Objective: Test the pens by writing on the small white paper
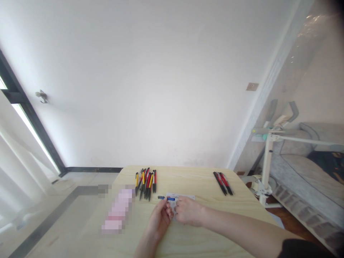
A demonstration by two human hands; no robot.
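A blue pen point(171, 199) lies crosswise at the fingertips of my left hand point(160, 218), which is closed on it with the palm turned partly up. Close to the pen's right end is my right hand point(189, 211), its fingers curled and pinched together. What those fingers hold, if anything, is hidden. Under the hands a small printed white sheet point(191, 196) shows in part on the light wooden table point(209, 236).
Several yellow, red and black pens point(146, 182) lie in a bunch at the back left of the table. A smaller group of red and black pens point(223, 183) rests at the back right. A blurred pink item point(119, 209) is at the left edge. Behind stands a white wall point(161, 89).
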